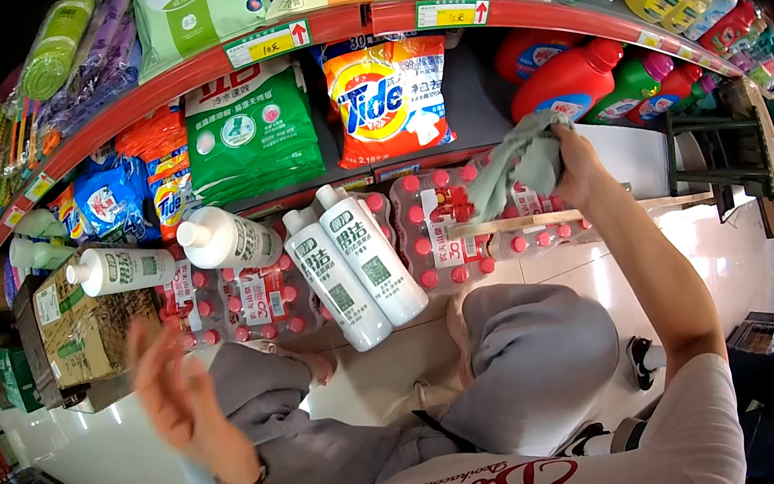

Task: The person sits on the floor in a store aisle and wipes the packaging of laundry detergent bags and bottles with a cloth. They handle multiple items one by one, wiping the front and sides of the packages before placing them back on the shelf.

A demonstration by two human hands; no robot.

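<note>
My right hand (581,165) grips a crumpled grey-green cloth (520,164) in front of the lower shelf, near red detergent bottles (563,85). My left hand (180,400), blurred, is raised above my left knee with its fingers apart and nothing in it. Shrink-wrapped packs of red-capped bottles (264,303) stand before me. On them, white plastic bottles with printed labels lean or lie: one (129,268) at the left, another (230,236) beside it, and a pair (375,263) side by side in the middle. The pair's caps point towards the shelf.
Tide detergent bags (391,101) and a green bag (252,134) stand on the lower shelf under a red shelf edge (338,25). Worn cardboard boxes (93,326) are at left, a wooden board (580,214) and dark stool (717,144) at right. A person's shoe (640,363) is behind me.
</note>
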